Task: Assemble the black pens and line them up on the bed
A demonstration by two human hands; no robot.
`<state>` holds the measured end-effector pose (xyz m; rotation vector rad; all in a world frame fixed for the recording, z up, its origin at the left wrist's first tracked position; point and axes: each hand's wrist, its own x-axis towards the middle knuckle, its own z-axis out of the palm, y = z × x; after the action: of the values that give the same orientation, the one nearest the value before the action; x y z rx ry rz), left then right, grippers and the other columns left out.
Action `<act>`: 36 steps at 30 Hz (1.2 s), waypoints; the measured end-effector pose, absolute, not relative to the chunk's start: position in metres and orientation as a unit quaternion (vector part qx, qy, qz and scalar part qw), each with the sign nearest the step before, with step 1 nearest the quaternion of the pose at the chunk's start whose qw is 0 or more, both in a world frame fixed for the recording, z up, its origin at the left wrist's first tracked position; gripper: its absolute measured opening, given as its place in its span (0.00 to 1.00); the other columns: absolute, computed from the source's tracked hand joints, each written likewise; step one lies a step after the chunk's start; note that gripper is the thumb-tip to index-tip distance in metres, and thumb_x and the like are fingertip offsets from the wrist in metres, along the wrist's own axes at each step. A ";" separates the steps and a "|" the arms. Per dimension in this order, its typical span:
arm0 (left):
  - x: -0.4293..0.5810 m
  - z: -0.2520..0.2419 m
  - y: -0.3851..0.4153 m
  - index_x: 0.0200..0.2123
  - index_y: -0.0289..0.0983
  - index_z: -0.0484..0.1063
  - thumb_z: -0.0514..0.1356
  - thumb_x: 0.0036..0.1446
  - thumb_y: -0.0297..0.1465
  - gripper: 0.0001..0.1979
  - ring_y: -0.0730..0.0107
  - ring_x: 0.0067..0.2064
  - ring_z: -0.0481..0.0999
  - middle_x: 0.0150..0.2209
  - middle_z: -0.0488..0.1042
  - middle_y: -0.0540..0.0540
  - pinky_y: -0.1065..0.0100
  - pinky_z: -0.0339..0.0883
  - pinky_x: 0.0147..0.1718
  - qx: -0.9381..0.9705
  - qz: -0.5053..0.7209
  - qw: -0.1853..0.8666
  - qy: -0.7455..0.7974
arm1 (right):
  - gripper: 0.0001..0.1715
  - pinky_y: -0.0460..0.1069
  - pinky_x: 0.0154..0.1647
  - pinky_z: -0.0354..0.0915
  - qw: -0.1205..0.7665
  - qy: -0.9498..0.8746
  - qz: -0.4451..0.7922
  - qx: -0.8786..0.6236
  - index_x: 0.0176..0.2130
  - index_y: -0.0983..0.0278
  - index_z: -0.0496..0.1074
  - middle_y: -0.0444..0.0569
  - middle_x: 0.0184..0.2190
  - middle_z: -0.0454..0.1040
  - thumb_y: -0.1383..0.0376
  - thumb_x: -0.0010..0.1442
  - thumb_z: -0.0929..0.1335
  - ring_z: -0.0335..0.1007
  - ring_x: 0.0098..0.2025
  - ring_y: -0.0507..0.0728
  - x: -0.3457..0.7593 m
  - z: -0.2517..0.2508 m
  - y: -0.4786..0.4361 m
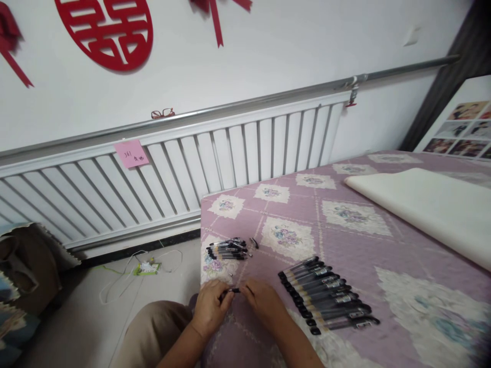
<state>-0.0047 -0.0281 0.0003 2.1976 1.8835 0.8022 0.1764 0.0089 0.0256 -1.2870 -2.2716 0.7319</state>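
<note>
Close to the bed's near left edge, my left hand (pixel 210 308) is closed around a dark pen (pixel 233 290), of which only a short black piece shows. From the other side, the fingers of my right hand (pixel 264 302) pinch its right end. Just beyond my hands lies a small pile of black pen parts (pixel 228 249), with a loose short piece (pixel 253 243) beside it. To the right of my right hand, several capped black pens (pixel 326 294) lie side by side in a slanting row, their clips towards the right.
A purple floral cover (pixel 291 204) spreads under everything, with a folded cream sheet (pixel 425 199) at the right. Behind runs a white radiator (pixel 238 153) with a pink note (pixel 131 153); glasses (pixel 163 113) rest above. A power strip (pixel 148 268) with cables lies on the floor.
</note>
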 end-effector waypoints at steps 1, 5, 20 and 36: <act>-0.004 0.001 -0.028 0.30 0.39 0.72 0.54 0.59 0.36 0.11 0.64 0.35 0.71 0.29 0.72 0.47 0.64 0.61 0.37 0.730 0.266 0.068 0.626 | 0.12 0.49 0.39 0.59 0.223 -0.813 0.274 -0.462 0.34 0.62 0.70 0.50 0.35 0.75 0.63 0.62 0.60 0.69 0.38 0.57 0.177 0.025 0.009; -0.004 0.002 -0.029 0.30 0.40 0.72 0.54 0.59 0.36 0.10 0.64 0.35 0.71 0.29 0.73 0.47 0.64 0.60 0.36 0.730 0.266 0.068 0.626 | 0.08 0.48 0.39 0.59 0.253 -0.797 0.306 -0.455 0.38 0.63 0.70 0.49 0.37 0.75 0.67 0.56 0.64 0.69 0.39 0.56 0.177 0.024 0.009; -0.005 0.000 -0.028 0.30 0.39 0.72 0.55 0.58 0.35 0.09 0.64 0.35 0.71 0.29 0.72 0.48 0.65 0.60 0.37 0.730 0.264 0.070 0.627 | 0.10 0.48 0.38 0.58 0.223 -0.805 0.284 -0.471 0.32 0.62 0.70 0.49 0.34 0.75 0.64 0.60 0.61 0.69 0.38 0.57 0.177 0.026 0.008; -0.004 0.001 -0.029 0.31 0.40 0.72 0.55 0.59 0.35 0.09 0.64 0.36 0.71 0.30 0.73 0.49 0.65 0.59 0.37 0.726 0.273 0.078 0.627 | 0.08 0.48 0.40 0.59 0.230 -0.804 0.287 -0.467 0.37 0.62 0.71 0.48 0.37 0.75 0.64 0.59 0.63 0.69 0.40 0.56 0.177 0.025 0.009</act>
<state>-0.0039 -0.0292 0.0015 2.1726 1.8766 0.8167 0.1773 0.0091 0.0248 -1.2832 -2.2124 0.7895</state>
